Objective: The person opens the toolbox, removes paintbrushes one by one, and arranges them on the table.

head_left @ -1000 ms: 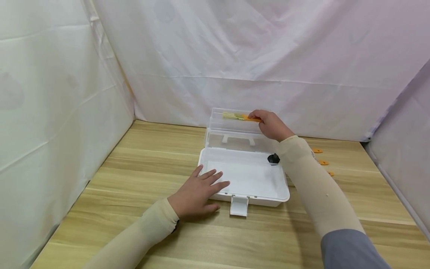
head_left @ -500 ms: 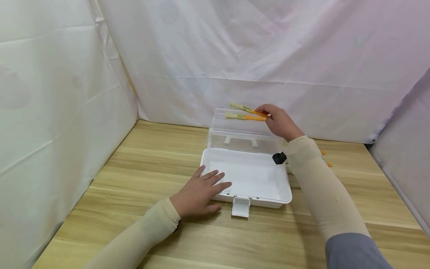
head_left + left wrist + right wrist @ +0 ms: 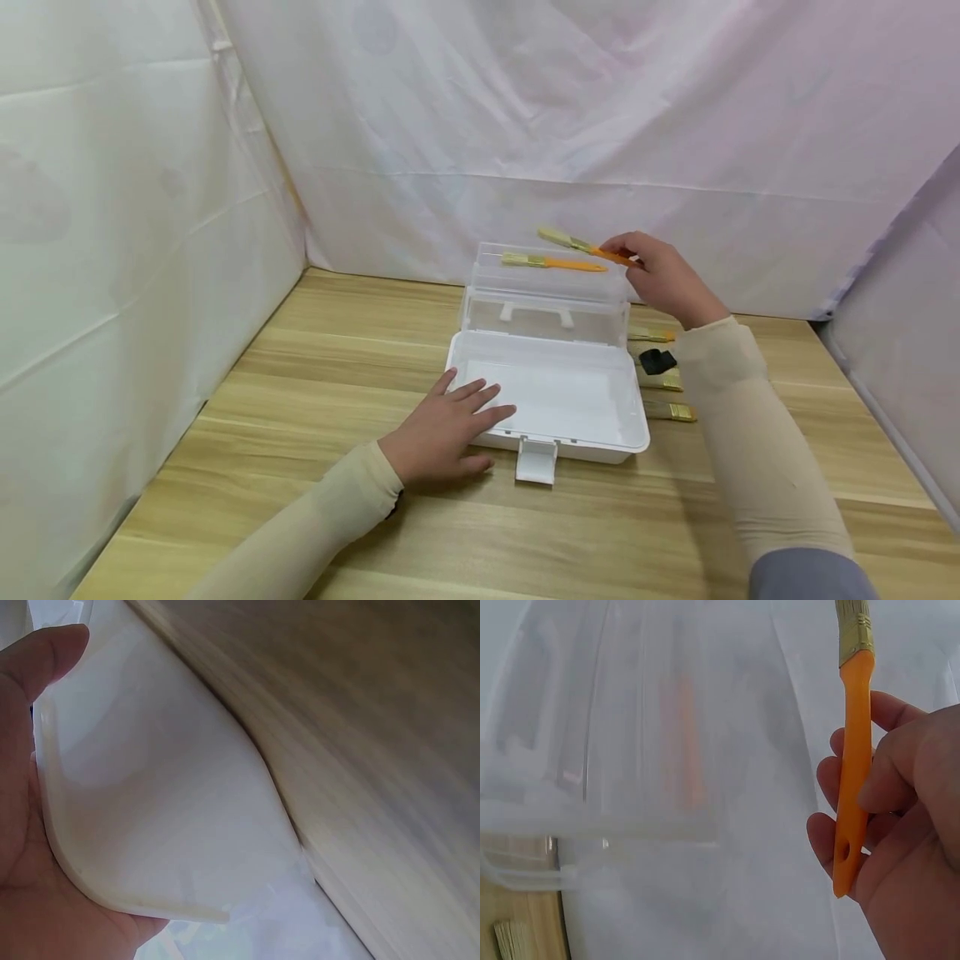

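My right hand pinches an orange-handled paintbrush above the right side of the raised clear lid. In the right wrist view, thumb and fingers hold its handle, with the bristles pointing away. A second orange paintbrush lies level in the far part of the lid, apart from the hand. My left hand rests with spread fingers over the front left corner of the white plastic box. In the left wrist view, its palm lies against the box corner.
Several more paintbrushes lie on the wooden table just right of the box, partly hidden by the right arm. The front latch hangs down. White cloth closes off the back and sides.
My right hand has moved right with its paintbrush, drawing apart from the one in the lid. More paintbrushes beside the box have come into sight. The left hand stays in place.
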The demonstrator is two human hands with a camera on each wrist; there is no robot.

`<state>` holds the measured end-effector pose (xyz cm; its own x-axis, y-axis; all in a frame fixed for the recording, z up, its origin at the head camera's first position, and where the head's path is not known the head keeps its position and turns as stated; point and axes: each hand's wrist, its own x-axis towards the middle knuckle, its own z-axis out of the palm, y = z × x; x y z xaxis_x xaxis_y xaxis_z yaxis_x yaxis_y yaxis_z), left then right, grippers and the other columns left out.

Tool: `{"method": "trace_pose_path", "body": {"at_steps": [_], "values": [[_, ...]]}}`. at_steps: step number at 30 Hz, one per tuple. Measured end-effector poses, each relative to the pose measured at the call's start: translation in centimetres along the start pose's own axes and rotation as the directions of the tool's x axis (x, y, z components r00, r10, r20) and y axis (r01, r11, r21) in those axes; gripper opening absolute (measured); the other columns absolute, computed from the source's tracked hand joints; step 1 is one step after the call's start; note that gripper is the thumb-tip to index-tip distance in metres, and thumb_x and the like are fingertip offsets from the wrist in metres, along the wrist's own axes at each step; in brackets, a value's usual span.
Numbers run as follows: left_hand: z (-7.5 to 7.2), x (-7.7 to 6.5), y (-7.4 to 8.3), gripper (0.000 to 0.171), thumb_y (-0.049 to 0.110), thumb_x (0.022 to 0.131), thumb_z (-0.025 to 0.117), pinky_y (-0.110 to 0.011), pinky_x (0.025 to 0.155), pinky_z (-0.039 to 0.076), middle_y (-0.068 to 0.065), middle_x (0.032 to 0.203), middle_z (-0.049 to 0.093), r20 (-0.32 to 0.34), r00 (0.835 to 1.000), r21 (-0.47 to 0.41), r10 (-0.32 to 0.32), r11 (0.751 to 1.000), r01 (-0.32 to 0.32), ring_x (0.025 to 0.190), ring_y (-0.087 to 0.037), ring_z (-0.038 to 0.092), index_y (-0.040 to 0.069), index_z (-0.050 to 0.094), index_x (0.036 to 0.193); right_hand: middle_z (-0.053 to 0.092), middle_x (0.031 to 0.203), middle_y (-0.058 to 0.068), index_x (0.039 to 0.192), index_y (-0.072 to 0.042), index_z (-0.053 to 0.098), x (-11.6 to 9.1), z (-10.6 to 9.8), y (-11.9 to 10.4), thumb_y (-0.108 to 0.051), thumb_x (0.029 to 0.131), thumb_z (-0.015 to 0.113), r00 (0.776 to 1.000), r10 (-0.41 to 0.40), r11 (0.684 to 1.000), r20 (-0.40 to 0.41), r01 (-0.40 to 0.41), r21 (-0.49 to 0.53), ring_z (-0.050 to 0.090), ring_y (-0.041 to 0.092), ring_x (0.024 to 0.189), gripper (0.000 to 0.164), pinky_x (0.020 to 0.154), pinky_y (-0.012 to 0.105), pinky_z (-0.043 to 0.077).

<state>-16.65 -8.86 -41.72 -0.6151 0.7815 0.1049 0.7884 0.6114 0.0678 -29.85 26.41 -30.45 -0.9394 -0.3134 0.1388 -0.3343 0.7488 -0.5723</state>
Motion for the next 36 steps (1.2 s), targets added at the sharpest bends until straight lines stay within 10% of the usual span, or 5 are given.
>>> {"method": "trace_pose_path", "body": {"at_steps": [24, 32, 36], "values": [[0.1, 0.0, -0.3, 0.069, 0.052, 0.088, 0.066, -0.058, 0.115, 0.016, -0.006, 0.152, 0.045, -0.013, 1.000, 0.012, 0.006, 1.000, -0.006, 0.141, -0.026, 0.039, 0.027, 0.046, 0.149, 0.049, 0.139, 0.019, 0.137, -0.008, 0.054, -9.7, -2.6, 2.3, 0.004, 0.100, 0.037, 0.998, 0.040, 0.994, -0.046, -0.045, -0.099, 0.043, 0.027, 0.072, 0.042, 0.061, 0.036, 0.040], [0.1, 0.0, -0.4, 0.068, 0.051, 0.088, 0.066, -0.059, 0.115, 0.017, -0.008, 0.151, 0.046, -0.020, 1.000, 0.000, 0.014, 1.000, -0.014, 0.140, -0.027, 0.040, 0.026, 0.046, 0.149, 0.055, 0.134, 0.018, 0.133, -0.004, 0.058, -12.3, -2.1, 3.5, 0.008, 0.097, 0.042, 0.998, 0.013, 0.991, -0.059, -0.020, -0.132, 0.052, 0.036, 0.116, 0.041, 0.077, 0.032, 0.040], [0.0, 0.0, -0.3, 0.068, 0.050, 0.088, 0.067, -0.059, 0.115, 0.017, -0.008, 0.150, 0.047, -0.030, 0.999, -0.002, 0.018, 1.000, -0.018, 0.140, -0.028, 0.041, 0.026, 0.047, 0.148, 0.061, 0.126, 0.017, 0.128, -0.003, 0.062, -13.5, -1.8, 4.2, 0.015, 0.091, 0.044, 0.993, -0.074, 0.983, -0.087, 0.059, -0.171, 0.055, 0.027, 0.103, 0.045, 0.069, 0.022, 0.038]]}}
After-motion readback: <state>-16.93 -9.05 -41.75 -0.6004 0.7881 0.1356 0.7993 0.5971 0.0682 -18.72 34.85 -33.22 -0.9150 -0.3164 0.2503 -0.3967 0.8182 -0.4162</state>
